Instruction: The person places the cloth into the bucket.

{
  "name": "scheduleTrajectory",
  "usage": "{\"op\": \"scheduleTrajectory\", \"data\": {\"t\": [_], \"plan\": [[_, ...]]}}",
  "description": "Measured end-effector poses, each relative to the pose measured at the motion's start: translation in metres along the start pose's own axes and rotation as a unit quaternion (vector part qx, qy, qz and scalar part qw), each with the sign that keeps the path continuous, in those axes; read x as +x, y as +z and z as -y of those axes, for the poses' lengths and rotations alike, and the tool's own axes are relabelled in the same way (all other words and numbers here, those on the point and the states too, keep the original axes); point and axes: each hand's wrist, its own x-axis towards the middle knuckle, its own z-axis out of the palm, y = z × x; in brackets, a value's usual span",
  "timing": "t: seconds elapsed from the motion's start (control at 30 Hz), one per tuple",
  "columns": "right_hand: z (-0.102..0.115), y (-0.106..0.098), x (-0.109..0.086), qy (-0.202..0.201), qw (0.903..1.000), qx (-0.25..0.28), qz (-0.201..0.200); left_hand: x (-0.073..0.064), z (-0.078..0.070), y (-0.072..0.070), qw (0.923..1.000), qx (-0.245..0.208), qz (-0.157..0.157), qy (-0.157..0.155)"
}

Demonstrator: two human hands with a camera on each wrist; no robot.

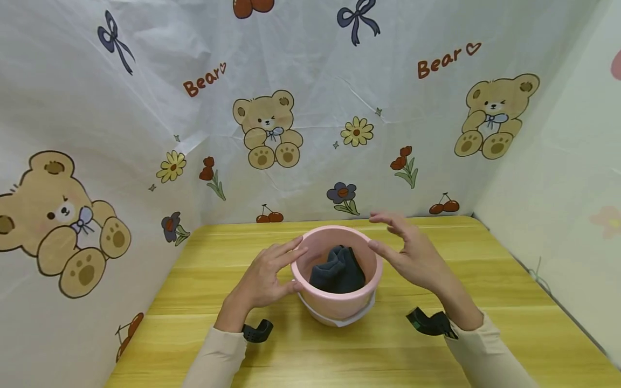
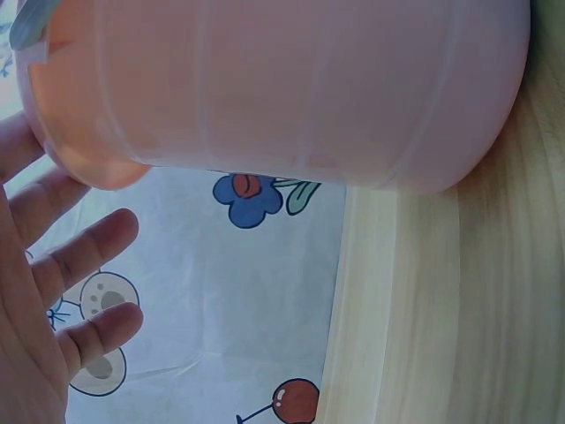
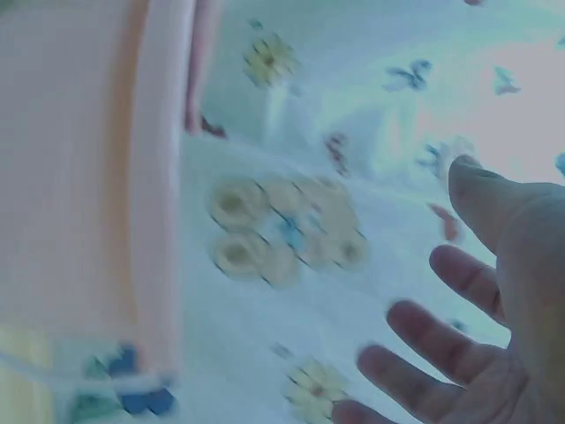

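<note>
A pink bucket (image 1: 335,307) stands upright on the table, a dark folded cloth (image 1: 339,275) lying inside it. Its pale handle hangs low across the front. At the left side of the rim, my left hand (image 1: 267,272) touches it with loosely spread fingers. The left wrist view shows the bucket's ribbed wall (image 2: 256,84) beside those fingers (image 2: 93,252). My right hand (image 1: 414,256) is raised by the right rim, fingers apart and holding nothing. In the right wrist view, a gap separates that hand (image 3: 468,336) from the blurred bucket (image 3: 71,177).
The yellow wood-grain table (image 1: 233,345) runs back to a white sheet (image 1: 320,91) printed with bears and flowers. Another pale sheet (image 1: 558,205) borders the right side, where a thin cord (image 1: 538,277) lies near the edge. Black devices (image 1: 258,331) sit at both wrists.
</note>
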Motion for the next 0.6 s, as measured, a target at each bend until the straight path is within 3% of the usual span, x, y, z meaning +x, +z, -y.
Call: {"op": "scheduleTrajectory", "data": {"t": [0.13, 0.27, 0.43, 0.6], "plan": [[0.003, -0.012, -0.02, -0.023, 0.9942, -0.061, -0.086, -0.003, 0.0, -0.002, 1.0, 0.004, 0.0, 0.002], [0.001, -0.02, -0.035, -0.034, 0.9864, -0.096, -0.129, -0.006, -0.002, -0.003, 1.0, 0.007, 0.0, 0.007], [-0.025, -0.022, -0.043, -0.054, 0.9713, -0.169, -0.158, -0.005, -0.002, -0.005, 0.9999, 0.006, -0.002, 0.012], [-0.057, -0.024, -0.045, -0.088, 0.9505, -0.255, -0.154, -0.005, 0.004, -0.014, 0.9996, 0.012, -0.023, 0.002]]}}
